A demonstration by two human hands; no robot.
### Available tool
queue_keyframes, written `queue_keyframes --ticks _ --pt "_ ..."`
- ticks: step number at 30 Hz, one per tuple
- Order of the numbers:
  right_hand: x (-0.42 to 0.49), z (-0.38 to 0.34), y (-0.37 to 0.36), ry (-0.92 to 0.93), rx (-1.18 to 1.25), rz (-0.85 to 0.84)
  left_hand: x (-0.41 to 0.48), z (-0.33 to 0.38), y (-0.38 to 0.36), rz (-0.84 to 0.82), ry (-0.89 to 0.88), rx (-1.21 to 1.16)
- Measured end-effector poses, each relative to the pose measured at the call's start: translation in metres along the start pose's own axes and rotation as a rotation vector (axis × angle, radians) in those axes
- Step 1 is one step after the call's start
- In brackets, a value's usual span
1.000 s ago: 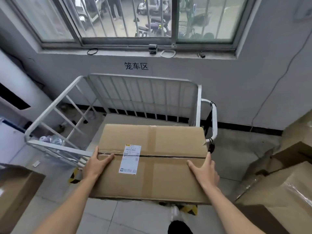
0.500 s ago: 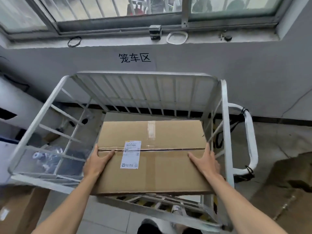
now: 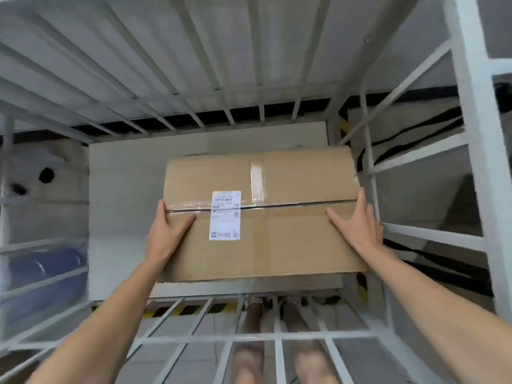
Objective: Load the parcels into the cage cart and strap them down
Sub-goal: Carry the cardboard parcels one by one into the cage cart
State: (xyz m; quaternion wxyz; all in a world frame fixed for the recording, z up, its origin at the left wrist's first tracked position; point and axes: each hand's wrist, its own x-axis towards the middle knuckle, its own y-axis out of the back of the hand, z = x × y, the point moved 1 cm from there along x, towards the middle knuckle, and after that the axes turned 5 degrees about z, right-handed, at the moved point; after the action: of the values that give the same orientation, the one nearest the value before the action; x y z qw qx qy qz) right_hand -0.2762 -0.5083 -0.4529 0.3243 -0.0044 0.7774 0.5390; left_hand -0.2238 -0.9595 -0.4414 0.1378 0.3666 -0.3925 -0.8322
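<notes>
One camera, worn on the head, looks steeply down into the cage cart [image 3: 468,134] from just above its near rail [image 3: 249,336], very close.

Taped parcel [image 3: 291,245], apparently low inside cage cart [image 3: 471,134].
</notes>
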Motion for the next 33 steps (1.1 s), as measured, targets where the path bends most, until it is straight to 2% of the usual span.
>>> queue_keyframes --ticks 5,8,12,14,15,17,19,20,21,23,29,33 --pt "0.091 0.023 -0.091 -0.025 0.029 0.068 0.098 -0.025 -0.108 -0.051 -0.057 -0.088" --pt "0.134 0.042 -0.15 -0.031 -0.002 0.051 0.14 -0.05 -0.169 -0.103 -0.065 -0.156" --pt "0.153 0.06 -0.218 -0.029 -0.168 -0.061 0.157 -0.094 -0.232 -0.174 0.022 -0.145" --pt "0.141 0.065 -0.235 -0.005 -0.153 0.005 0.149 -0.107 -0.247 -0.138 0.052 -0.099" --pt "0.13 0.065 -0.24 0.026 -0.15 0.056 0.141 -0.11 -0.251 -0.069 0.01 -0.027" --pt "0.1 0.065 -0.249 0.115 -0.237 0.092 0.116 -0.106 -0.26 0.022 -0.228 0.178" --pt "0.068 0.064 -0.26 0.184 -0.36 -0.037 0.086 -0.094 -0.274 -0.123 -0.457 0.355" --pt "0.058 0.065 -0.265 0.18 -0.41 -0.13 0.075 -0.09 -0.282 -0.247 -0.492 0.438" --pt "0.053 0.066 -0.268 0.159 -0.444 -0.204 0.068 -0.087 -0.291 -0.349 -0.475 0.518" --pt "0.065 0.06 -0.267 0.142 -0.472 -0.246 0.074 -0.077 -0.305 -0.403 -0.404 0.639" --pt "0.169 0.009 -0.218 0.158 -0.401 -0.202 0.159 0.008 -0.315 -0.341 -0.441 0.623" --pt "0.233 -0.029 -0.196 0.113 -0.325 -0.221 0.226 0.058 -0.322 -0.213 -0.486 0.647"
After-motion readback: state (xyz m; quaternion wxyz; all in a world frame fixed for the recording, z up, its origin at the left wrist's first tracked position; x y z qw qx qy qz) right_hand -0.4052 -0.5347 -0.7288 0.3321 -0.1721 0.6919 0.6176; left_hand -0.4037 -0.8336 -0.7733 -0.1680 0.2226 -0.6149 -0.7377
